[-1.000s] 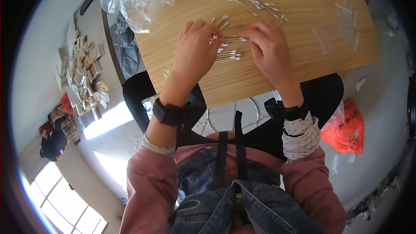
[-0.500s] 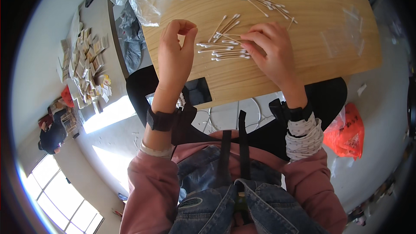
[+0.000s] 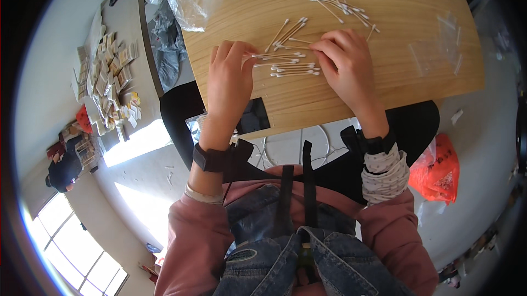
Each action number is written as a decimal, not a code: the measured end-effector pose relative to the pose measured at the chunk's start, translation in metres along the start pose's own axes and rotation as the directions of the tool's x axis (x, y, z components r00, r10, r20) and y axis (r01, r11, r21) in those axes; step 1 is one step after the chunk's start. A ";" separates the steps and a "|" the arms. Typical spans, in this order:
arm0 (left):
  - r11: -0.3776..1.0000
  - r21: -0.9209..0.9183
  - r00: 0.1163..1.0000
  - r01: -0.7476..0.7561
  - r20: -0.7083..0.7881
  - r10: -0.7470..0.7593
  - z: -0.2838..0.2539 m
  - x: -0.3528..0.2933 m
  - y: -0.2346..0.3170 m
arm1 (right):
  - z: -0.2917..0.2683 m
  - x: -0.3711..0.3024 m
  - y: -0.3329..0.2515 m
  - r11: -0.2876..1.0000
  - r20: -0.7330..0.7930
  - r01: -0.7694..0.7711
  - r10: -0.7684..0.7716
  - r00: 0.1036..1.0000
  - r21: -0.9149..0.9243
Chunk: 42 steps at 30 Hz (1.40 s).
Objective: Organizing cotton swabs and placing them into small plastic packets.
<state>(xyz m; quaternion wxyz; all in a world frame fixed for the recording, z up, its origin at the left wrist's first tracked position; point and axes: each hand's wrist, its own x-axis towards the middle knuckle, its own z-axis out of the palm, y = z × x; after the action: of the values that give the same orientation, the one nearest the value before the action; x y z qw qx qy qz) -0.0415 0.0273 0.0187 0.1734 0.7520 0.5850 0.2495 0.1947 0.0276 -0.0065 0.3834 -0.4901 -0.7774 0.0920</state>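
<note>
From where I stand, the right hand has its grip pinching the end of at least 1 cotton swab, whose shaft points left, low over the bench. The left hand is at the left ends of the upper swabs in a roughly parallel row; its thumb and forefinger are close together, but I cannot tell whether they pinch anything. A slanted group lies just beyond the row, and a loose heap farther off.

Judgement on handling: the shaft is the sounder hold, since cotton tips crush and soil. Swabs this light likely roll, so contact should be brief, level and 1 at a time. The 2 hands would do well to work from opposite ends, fingertips low, without brushing the slanted group. Uneven ends call for a light nudge, not a squeeze.
</note>
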 end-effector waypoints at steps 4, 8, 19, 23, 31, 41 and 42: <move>0.998 0.061 0.980 -0.018 0.201 0.005 -0.013 0.011 -0.005 | 0.001 0.000 0.000 1.000 0.000 0.002 -0.002 1.000 0.020; 0.997 0.073 0.976 -0.030 0.218 0.013 -0.017 0.011 -0.003 | 0.001 -0.002 0.001 0.999 0.001 -0.009 0.009 1.000 0.031; 0.838 -0.525 0.977 0.150 0.206 -0.046 -0.009 0.003 0.117 | 0.015 -0.008 0.007 0.996 -0.014 -0.010 0.012 1.000 0.093; 0.639 -0.755 0.878 0.148 0.398 0.267 0.024 -0.011 0.223 | 0.016 -0.009 0.006 0.993 -0.050 -0.006 0.012 0.999 0.118; 0.979 -0.181 0.995 -0.095 -0.059 0.086 0.033 -0.042 0.113 | -0.002 -0.008 0.013 0.997 -0.040 -0.044 0.047 0.998 0.059; 0.956 0.289 0.994 -0.052 0.110 0.020 0.039 -0.045 0.042 | 0.019 0.005 0.001 0.996 -0.009 0.027 -0.027 1.000 0.088; 0.947 0.316 0.994 -0.055 0.106 0.022 0.042 -0.043 0.042 | 0.019 0.005 -0.002 0.995 0.007 0.040 -0.040 0.999 0.092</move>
<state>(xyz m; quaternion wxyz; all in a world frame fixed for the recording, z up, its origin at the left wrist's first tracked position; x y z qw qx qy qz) 0.0083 -0.0239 0.0003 0.0743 0.7930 0.5933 0.1165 0.1794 0.0354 -0.0159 0.4039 -0.4558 -0.7837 0.1223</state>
